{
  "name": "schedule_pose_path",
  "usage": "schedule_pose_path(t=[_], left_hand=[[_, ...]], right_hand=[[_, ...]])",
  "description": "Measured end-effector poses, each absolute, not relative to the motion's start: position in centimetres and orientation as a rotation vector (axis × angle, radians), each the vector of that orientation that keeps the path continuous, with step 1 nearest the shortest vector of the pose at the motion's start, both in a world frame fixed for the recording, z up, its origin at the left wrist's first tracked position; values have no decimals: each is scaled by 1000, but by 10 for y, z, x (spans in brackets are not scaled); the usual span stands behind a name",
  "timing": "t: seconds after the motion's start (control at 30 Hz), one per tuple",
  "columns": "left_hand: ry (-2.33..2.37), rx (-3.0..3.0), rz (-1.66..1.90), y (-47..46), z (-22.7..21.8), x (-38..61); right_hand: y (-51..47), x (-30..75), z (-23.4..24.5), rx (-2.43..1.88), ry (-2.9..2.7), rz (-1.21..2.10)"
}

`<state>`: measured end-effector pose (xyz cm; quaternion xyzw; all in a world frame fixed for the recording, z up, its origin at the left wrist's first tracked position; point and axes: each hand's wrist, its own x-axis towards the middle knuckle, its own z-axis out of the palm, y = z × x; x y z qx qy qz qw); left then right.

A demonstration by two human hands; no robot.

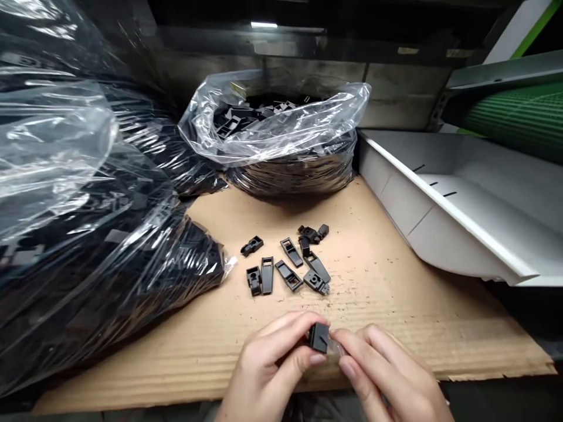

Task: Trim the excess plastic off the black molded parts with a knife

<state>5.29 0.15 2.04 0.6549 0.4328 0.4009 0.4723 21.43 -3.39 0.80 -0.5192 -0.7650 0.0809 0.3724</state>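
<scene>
Black plastic block held between two hands at the cardboard's near edge

Small and dark, the black plastic block [318, 337] is low and near the centre, above the cardboard [373, 316], close to the person's body. The left hand [275, 354] pinches it between thumb and forefinger, its other fingers curled behind; this grip probably steadies the block and leaves one face free for the other hand. The right hand [389, 369] comes in just beside it, thumb and forefinger drawn nearly together. A faint, clear sliver seems to show at those fingertips, but I cannot tell whether they grip it.

Just beyond the hands, loose black pieces [267, 278] lie scattered, likely put there for easy reach. Behind them, an open clear bag [281, 140] holds many more, its mouth spread wide, presumably for easy access. Bulging plastic bags [132, 234] crowd the left; a grey tray [404, 199] stands at the right.
</scene>
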Motion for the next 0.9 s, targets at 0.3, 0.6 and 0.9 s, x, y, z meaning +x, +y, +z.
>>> schedule_pose_path(t=[0.3, 0.6, 0.9], left_hand=[[1033, 1641, 1010, 6, 17, 52], [997, 1643, 945, 1, 16, 46], [1047, 1713, 949, 1, 13, 47]], right_hand=[[-35, 216, 6, -1338, -2003, 174], [-26, 246, 9, -1460, -1931, 77], [-36, 216, 10, -1358, -1845, 480]])
